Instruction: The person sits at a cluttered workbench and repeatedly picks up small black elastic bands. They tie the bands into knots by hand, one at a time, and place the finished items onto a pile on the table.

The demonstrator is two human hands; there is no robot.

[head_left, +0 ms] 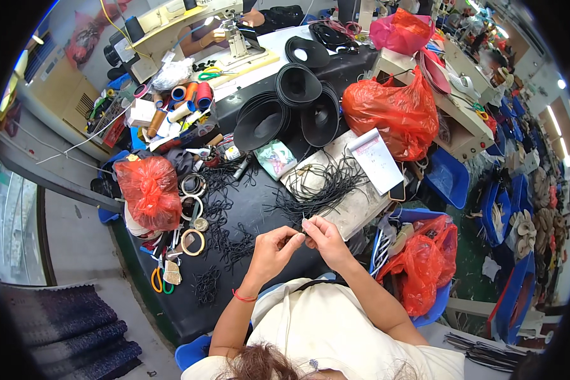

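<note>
My left hand (273,251) and my right hand (327,243) meet in front of my chest, the fingertips of each pinched together. Between them shows a small bit of thin black cord (304,232), mostly hidden by the fingers. Just beyond the hands, a loose heap of black cords (326,185) lies on a worn pale board (354,218). More black cords (218,212) are strewn in tangles across the dark table (247,190) on the left, with a small bundle (206,286) near its front edge.
Nested black curved pieces (259,120) stand at the back. A notepad (375,159) and red plastic bag (392,114) sit right, above a blue bin (446,297). On the left are tape rolls (192,242), scissors (158,278), another red bag (149,193) and thread spools (183,109).
</note>
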